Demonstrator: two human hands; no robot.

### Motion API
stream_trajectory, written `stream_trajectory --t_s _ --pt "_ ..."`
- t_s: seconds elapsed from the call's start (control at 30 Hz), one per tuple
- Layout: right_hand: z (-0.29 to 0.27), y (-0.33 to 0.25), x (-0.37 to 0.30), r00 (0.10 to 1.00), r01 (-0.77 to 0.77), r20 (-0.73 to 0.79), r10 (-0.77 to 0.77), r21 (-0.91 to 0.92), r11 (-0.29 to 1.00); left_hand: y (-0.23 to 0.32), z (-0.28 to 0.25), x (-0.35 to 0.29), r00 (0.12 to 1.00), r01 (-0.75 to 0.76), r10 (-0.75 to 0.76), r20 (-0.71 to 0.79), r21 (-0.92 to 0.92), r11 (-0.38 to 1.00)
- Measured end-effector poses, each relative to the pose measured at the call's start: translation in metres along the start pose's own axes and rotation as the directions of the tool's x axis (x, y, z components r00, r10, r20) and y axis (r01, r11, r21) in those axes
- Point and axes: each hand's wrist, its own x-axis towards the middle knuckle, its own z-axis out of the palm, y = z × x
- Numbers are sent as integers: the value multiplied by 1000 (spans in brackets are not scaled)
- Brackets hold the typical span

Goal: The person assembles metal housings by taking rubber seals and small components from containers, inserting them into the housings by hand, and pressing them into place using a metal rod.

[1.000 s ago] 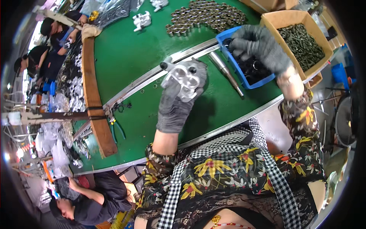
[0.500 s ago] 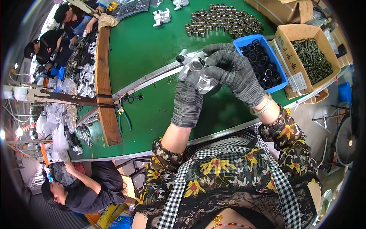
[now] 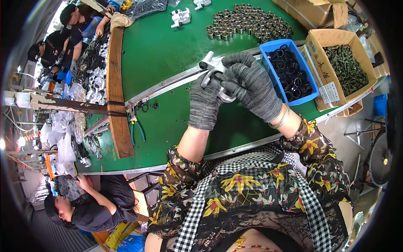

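Clasping a silver casting (image 3: 215,64) above the frame's centre, the left hand (image 3: 205,101) points upward; the right hand (image 3: 255,86) curls against it, grip unclear.

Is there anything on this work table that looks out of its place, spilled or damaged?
A few small rings look stray: they lie loose on the green table near the metal rail, while many black rings sit in the blue bin. The silver part in the left hand shows no clear damage, though it is partly hidden.
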Motion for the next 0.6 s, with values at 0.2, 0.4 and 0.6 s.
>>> stream_trajectory --t_s 0.2,0.4,0.6 --pt "0 -10 5 996 51 85 -29 -263 963 33 7 -3 937 285 -317 -147 -203 937" --pt "5 -3 14 990 -93 82 110 -188 978 53 12 -5 904 300 -327 -275 -138 944" --pt "4 2 13 939 -343 106 327 213 915 34 7 9 939 231 -305 -158 -367 901"
